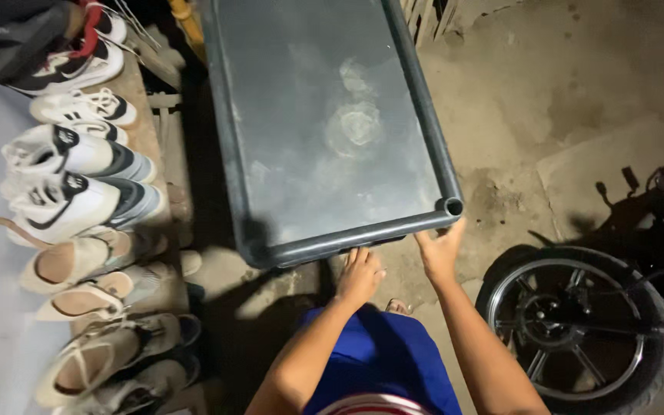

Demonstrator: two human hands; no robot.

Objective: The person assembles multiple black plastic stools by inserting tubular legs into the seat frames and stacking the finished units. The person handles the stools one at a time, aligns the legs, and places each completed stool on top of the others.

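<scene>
Seen from the head cam, looking straight down: a dark grey plastic table [324, 123] w/ a raised tube-like rim fills the top centre. Its top is dusty, w/ pale ring marks near the middle. The near edge runs slightly tilted, lower on the left, higher on the right, ending in a round open corner socket [453, 206] at the right.

The left hand [360, 275] is under the near edge, about mid-way along it, fingers curled up against the rim's underside; it grips the rim from below. The right hand [441, 250] is just beside it, near the right corner, fingers reaching up to the rim right under the socket; palm faces the edge, and it grasps the rim there too. Fingertips of both are partly hidden beneath the rim, so how far they wrap can't be told. The table thus lies ahead of and above both hands, w/ nearly all of its top stretching away from the person.

Blue clothing [382, 357] shows between the forearms at the bottom.

On the left, a low wooden rack [147, 138] holds a row of shoes: white sneakers [71, 157] w/ dark trim toward the top, beige sandals [78, 265] lower down. At the right, a motorcycle wheel [574, 327] w/ spokes stands on the stained concrete floor [578, 100], well apart from the table.
</scene>
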